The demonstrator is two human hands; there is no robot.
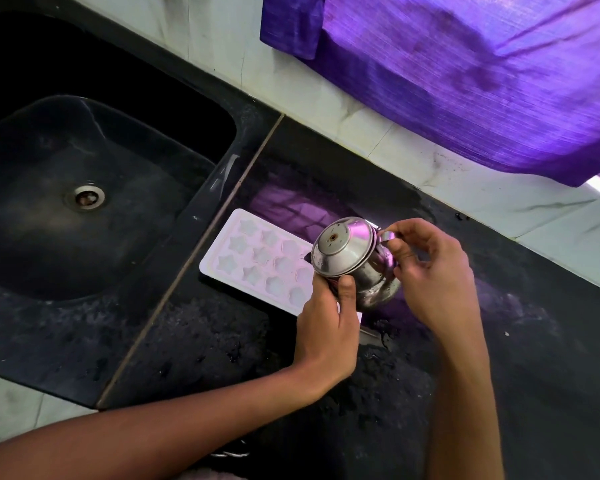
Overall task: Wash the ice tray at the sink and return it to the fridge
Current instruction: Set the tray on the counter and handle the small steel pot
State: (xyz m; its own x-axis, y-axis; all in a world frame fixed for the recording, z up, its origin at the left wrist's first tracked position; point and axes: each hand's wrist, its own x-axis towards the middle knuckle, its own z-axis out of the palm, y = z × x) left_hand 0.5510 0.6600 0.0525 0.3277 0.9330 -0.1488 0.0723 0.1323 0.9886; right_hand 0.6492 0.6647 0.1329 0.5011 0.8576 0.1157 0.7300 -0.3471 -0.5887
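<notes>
I see the tray (pixel 257 261), white with star-shaped cells, lying flat on the black counter (pixel 499 323) just right of the sink (pixel 84 168), its near-right end hidden behind the pot (pixel 354 258) and the hands. I read the left hand (pixel 326 327) as clamped on the steel pot from below, thumb up against the lid rim, with the pot tilted so the lid faces the camera above the tray. The right hand (pixel 430 271) pinches the pot's handle between thumb and fingers; a purple cloth (pixel 465 81) hangs over the tiled wall behind.
</notes>
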